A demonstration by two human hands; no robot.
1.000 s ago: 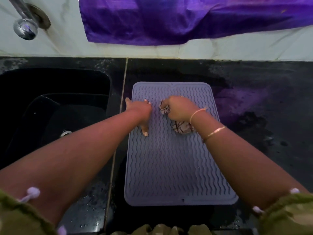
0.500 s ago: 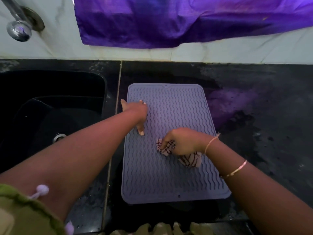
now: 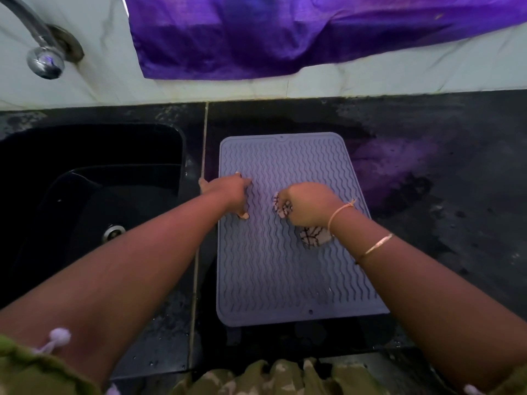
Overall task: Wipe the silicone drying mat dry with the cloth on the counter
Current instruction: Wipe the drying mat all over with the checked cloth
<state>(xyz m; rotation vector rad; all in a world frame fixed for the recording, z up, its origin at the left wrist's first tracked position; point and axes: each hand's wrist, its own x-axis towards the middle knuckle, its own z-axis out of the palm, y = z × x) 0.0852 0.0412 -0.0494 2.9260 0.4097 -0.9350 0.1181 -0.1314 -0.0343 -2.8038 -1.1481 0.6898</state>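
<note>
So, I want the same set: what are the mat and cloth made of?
Mat: probably matte silicone or soft rubber, given moulded wavy ridges and rounded corners. Cloth: seemingly thin woven fabric, pale with dark checks, bunched in the right hand.

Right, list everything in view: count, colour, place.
ribbed silicone drying mat: one, lavender, flat on the counter right of the sink
crumpled checked cloth: one, white with dark lines, on the mat under the right hand
stone counter: one, black, under the mat
sink basin: one, black, left of the mat
metal tap: one, chrome, top left
draped fabric: one, purple, on the back wall
left hand: one, presses the mat's left edge
right hand: one, grips the cloth
</note>
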